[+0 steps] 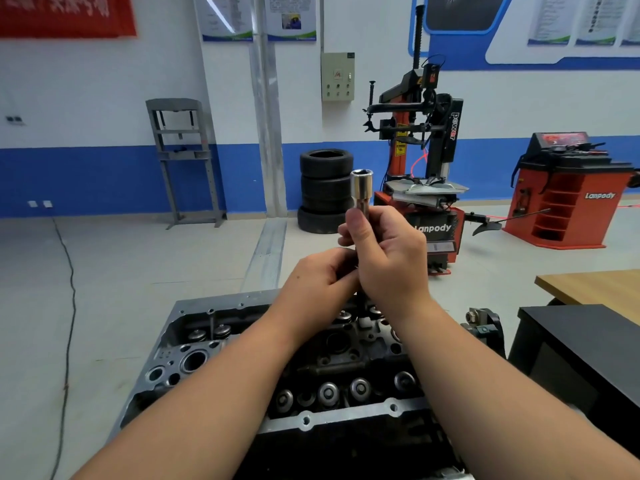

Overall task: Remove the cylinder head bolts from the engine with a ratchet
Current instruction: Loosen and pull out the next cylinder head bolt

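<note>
A long chrome socket [361, 188] is gripped by the right hand [388, 251], with the fingers and thumb curled round its lower part and its open end pointed upward. The left hand [318, 282] is held just below and to the left of it, touching the right hand, its fingers curled in toward the lower end of the tool; what is pinched there is hidden, and whether a ratchet is attached cannot be told. Both hands are raised above the engine [311, 368], which is set directly beneath the forearms. The cylinder head is seen uncovered, with a row of round valve spring caps [329, 393] exposed along its near side and more at the far side. A wooden desk [595, 289] is seen at the right, with a black cabinet [581, 348] just in front of it. Farther off, on the workshop floor, a stack of tyres [325, 188], a red tyre changer [422, 150], a red wheel balancer [571, 192] and a grey press frame [183, 157] are ranged against the blue and white wall.
</note>
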`<state>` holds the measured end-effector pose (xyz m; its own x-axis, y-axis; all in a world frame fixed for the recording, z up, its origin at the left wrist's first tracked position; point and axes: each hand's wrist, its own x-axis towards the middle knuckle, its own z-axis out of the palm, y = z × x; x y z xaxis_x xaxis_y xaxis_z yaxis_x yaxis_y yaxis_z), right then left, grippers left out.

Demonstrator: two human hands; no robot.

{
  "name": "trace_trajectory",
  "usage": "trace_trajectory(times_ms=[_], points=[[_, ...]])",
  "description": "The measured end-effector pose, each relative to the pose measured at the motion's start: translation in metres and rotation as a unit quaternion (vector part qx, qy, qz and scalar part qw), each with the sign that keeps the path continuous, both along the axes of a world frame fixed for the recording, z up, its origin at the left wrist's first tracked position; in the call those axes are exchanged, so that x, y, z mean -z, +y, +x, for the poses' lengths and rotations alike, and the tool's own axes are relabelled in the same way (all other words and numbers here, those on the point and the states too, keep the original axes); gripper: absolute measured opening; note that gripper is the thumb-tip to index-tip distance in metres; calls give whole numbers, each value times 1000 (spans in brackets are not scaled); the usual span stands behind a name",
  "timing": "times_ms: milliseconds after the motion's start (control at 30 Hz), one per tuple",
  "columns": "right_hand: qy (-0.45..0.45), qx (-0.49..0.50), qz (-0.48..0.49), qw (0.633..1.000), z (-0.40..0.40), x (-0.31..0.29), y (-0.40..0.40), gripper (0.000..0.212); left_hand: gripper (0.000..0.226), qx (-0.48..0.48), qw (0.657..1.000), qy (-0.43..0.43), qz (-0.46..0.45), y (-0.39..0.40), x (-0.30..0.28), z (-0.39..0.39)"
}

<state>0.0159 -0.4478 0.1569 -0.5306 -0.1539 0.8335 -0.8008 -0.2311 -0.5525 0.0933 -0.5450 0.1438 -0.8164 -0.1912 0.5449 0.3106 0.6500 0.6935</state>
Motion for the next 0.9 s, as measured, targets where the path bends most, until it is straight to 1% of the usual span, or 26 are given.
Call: trace_trajectory(times_ms=[67, 133, 233, 333, 400, 500, 567, 667, 733, 800, 900], points=[[-6, -5, 8, 1000, 0, 0, 0, 21, 22, -10, 1000, 6, 13, 1, 0, 0], [-14, -10, 16, 1000, 1, -1, 0, 24, 14, -20, 999, 13, 36, 2, 1, 0], [-21, -19, 29, 999, 2, 0, -2, 29, 1, -63, 996, 17, 52, 3, 3, -4], [-18, -23, 39, 999, 2, -1, -2, 28, 11, -72, 995, -4, 70, 1, 0, -6], [-11, -9, 45, 999, 2, -1, -2, 21, 16, -46, 996, -12, 78, -3, 1, -6], [11, 33, 29, 999, 0, 0, -3, 23, 23, 8, 997, -24, 78, -5, 1, -4], [11, 35, 19, 999, 0, 1, -3, 19, 24, 42, 995, -31, 87, -5, 1, -3], [-22, 3, 7, 1000, 0, 0, -2, 15, 20, 80, 990, -58, 103, -5, -2, 1], [-25, -18, 9, 999, 0, 1, -2, 12, 22, 84, 987, -82, 107, -6, -2, 2], [-15, -33, 22, 999, 0, 1, -2, 11, 20, 72, 990, -92, 80, -5, -1, 3], [-1, -24, 40, 999, 1, 3, -3, 24, 13, 31, 997, -63, 45, -5, 3, 1]])
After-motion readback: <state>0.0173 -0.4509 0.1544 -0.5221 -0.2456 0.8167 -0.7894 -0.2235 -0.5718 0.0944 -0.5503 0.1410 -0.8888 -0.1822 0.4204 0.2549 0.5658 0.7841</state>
